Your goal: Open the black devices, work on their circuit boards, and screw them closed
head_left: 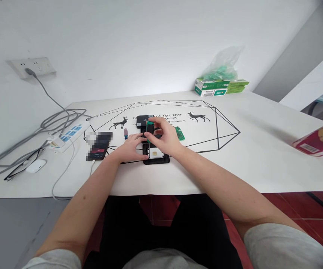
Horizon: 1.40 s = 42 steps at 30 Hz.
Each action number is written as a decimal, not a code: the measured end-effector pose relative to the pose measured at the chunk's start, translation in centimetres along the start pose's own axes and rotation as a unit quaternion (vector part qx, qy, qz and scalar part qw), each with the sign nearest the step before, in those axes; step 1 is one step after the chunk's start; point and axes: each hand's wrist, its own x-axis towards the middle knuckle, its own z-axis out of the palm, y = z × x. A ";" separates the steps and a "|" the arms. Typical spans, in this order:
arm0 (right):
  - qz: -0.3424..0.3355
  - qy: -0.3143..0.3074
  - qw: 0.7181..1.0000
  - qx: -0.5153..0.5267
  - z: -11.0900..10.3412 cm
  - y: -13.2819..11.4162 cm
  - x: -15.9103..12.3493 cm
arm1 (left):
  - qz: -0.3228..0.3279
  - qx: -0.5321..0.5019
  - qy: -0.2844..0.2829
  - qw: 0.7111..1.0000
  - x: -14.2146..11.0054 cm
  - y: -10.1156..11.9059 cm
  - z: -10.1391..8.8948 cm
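Observation:
My right hand [165,136] is closed around the green and black handle of a screwdriver [150,129], which stands roughly upright. Its shaft points down at a black device casing [161,161], and I cannot make out exactly where the tip rests. A white panel [157,152] with a gold, chip-like square sits in the casing. My left hand [132,148] lies at the casing's left side, thumb and fingers spread, the thumb touching its edge. Behind the hands is a black, box-like part [145,121], partly covered. To the right of my right hand lies a green circuit board [180,133].
A small screwdriver [126,133] and a phone [101,145] lie to the left. Farther left are a power strip [71,134], looped grey cables, glasses [24,164] and a white mouse [36,166]. Green boxes [213,86] bear a plastic bag; a red package [318,140] stands right.

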 end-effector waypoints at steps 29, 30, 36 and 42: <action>-0.032 -0.032 0.998 0.042 -0.5 0.1 0.5 | -0.002 -0.002 0.005 1.000 0.2 -0.7 0.4; -0.033 -0.027 0.998 0.045 -0.6 0.2 0.6 | -0.004 -0.001 0.005 1.000 0.1 -0.7 0.3; -0.003 -0.019 0.995 0.100 -1.0 0.1 0.8 | 0.002 -0.007 0.002 1.000 0.1 -0.5 0.1; 0.029 -0.082 0.979 0.183 -1.2 -0.1 1.1 | 0.002 -0.001 -0.002 1.000 0.2 -0.4 0.1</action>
